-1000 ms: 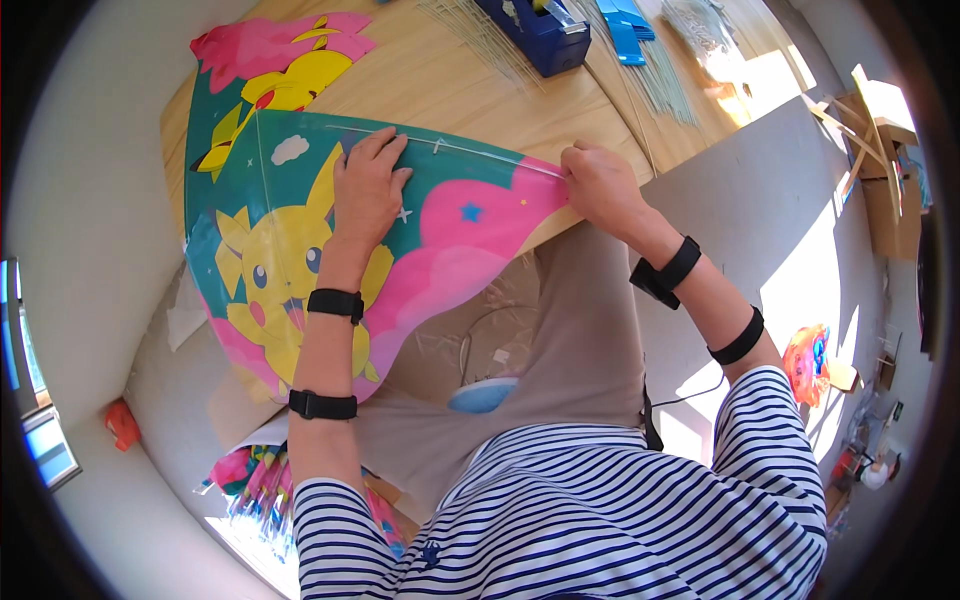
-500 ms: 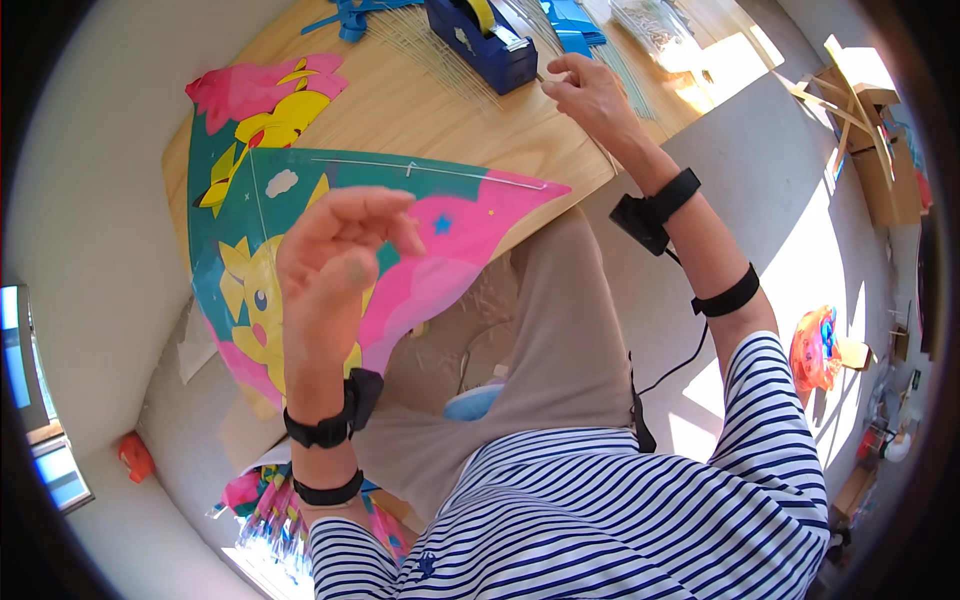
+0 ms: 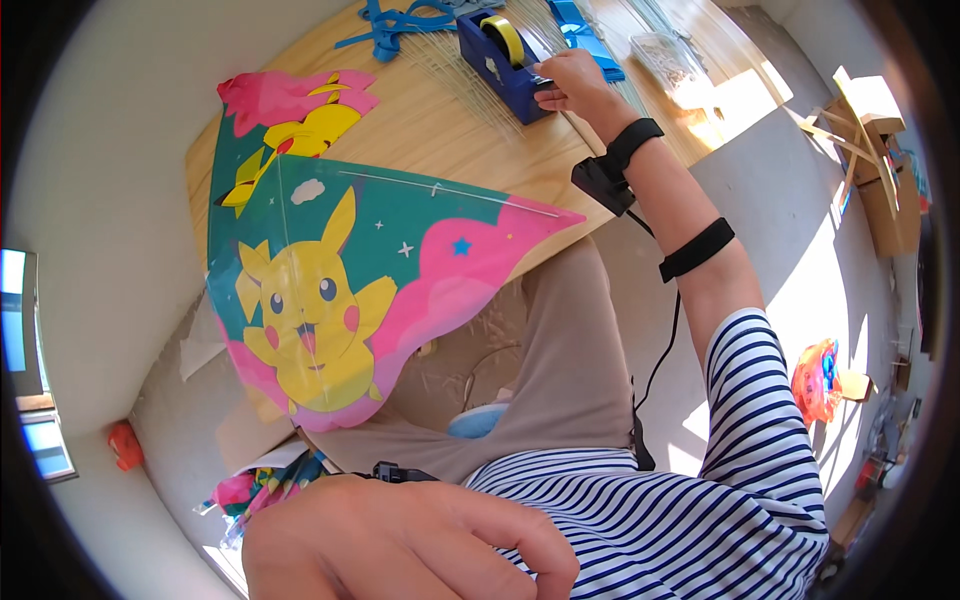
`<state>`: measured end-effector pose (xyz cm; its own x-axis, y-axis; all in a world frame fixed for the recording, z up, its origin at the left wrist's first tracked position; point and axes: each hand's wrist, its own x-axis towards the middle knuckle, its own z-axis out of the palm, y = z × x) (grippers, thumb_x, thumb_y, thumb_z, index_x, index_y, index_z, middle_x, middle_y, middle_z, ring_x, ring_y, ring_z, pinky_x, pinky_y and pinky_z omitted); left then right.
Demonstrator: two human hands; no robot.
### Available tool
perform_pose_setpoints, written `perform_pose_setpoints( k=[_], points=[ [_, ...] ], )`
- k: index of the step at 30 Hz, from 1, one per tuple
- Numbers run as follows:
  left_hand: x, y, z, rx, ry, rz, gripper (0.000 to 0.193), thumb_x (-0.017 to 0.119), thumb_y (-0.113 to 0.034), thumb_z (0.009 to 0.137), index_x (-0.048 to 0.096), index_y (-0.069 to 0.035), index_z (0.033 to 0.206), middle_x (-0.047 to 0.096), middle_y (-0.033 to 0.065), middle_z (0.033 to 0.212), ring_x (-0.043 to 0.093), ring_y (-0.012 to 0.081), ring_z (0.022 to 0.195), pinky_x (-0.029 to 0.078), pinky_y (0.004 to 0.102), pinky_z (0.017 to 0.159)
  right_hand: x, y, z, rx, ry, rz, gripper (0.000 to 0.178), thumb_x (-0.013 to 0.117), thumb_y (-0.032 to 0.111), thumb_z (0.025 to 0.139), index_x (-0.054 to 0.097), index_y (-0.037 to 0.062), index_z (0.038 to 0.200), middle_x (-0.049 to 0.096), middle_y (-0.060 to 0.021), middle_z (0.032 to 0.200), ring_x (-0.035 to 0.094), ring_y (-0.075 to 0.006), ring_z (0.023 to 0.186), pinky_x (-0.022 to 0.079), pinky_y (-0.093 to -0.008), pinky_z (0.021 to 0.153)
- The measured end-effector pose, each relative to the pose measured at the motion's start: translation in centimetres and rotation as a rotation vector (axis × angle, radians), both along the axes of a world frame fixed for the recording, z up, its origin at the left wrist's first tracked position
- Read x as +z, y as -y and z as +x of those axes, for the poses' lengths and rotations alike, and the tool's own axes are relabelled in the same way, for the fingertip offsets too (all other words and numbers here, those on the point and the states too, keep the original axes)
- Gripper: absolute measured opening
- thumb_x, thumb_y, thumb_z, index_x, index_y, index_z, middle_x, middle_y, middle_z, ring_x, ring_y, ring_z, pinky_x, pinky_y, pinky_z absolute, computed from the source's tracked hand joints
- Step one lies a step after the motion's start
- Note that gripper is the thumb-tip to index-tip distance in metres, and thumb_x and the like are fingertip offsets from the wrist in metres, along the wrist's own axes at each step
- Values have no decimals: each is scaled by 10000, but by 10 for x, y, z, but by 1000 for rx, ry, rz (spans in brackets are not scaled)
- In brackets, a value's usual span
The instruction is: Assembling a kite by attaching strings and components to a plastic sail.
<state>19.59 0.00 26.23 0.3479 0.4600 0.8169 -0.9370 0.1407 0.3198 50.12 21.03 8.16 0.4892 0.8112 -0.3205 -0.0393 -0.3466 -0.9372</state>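
My right hand (image 3: pixel 577 82) is at the cutter end of a dark blue tape dispenser (image 3: pixel 515 92), its fingers closed in a pinch on the tape end there. A roll of yellowish tape (image 3: pixel 503 40) sits in the dispenser. Large and close at the lower edge, my left hand (image 3: pixel 400 540) shows its back. Its fingers bend loosely, with a gap beside the index finger and nothing visible in them; some fingertips are cut off. A green and pink kite (image 3: pixel 440 240) with a yellow cartoon figure lies across the table edge and my lap, a thin white rod along its upper edge.
Blue strips (image 3: pixel 385 35) and thin clear rods (image 3: pixel 430 60) lie on the wooden table (image 3: pixel 420 130). A clear tray of small parts (image 3: pixel 668 62) stands at the far right. Cardboard boxes (image 3: pixel 890 190) and an orange bag (image 3: pixel 817 380) are on the floor to the right.
My left hand has left its place over the kite and come back to the lower edge, close to the camera. My right hand has moved onto the dispenser's cutter end.
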Motion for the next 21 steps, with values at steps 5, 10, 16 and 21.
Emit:
perform_pose_setpoints(
  k=[5, 10, 16, 21],
  points=[
    [44, 0, -24, -248, -481, -233, 155, 754, -172, 869, 694, -142, 1008, 581, 32, 669, 522, 139, 543, 462, 374, 751, -5, 4, 11, 34, -78, 68, 240, 633, 44, 894, 545, -108, 1058, 601, -194, 1012, 694, -315, 766, 618, -420, 703],
    [18, 24, 6, 84, -44, -247, 169, 762, -146, 849, 675, -130, 993, 580, 36, 664, 526, 142, 532, 473, 374, 720, -10, 13, 0, 61, -231, 199, 193, 618, 5, 888, 552, -145, 990, 626, -192, 930, 717, -362, 798, 624, -444, 706],
    [40, 14, -15, -106, -355, -269, 212, 780, -172, 833, 661, -134, 1003, 589, 41, 682, 533, 154, 541, 475, 373, 724, -30, 37, 9, 86, -382, 195, 142, 627, 33, 903, 586, -101, 929, 632, -170, 867, 723, -380, 828, 619, -474, 725],
    [42, 15, -19, -122, -375, -317, 147, 740, -190, 883, 671, -126, 996, 592, 37, 687, 535, 149, 555, 470, 367, 731, -39, 50, 5, 43, -594, 233, 179, 654, 80, 920, 568, -33, 1029, 622, -160, 906, 703, -331, 824, 602, -496, 810]
  ],
)
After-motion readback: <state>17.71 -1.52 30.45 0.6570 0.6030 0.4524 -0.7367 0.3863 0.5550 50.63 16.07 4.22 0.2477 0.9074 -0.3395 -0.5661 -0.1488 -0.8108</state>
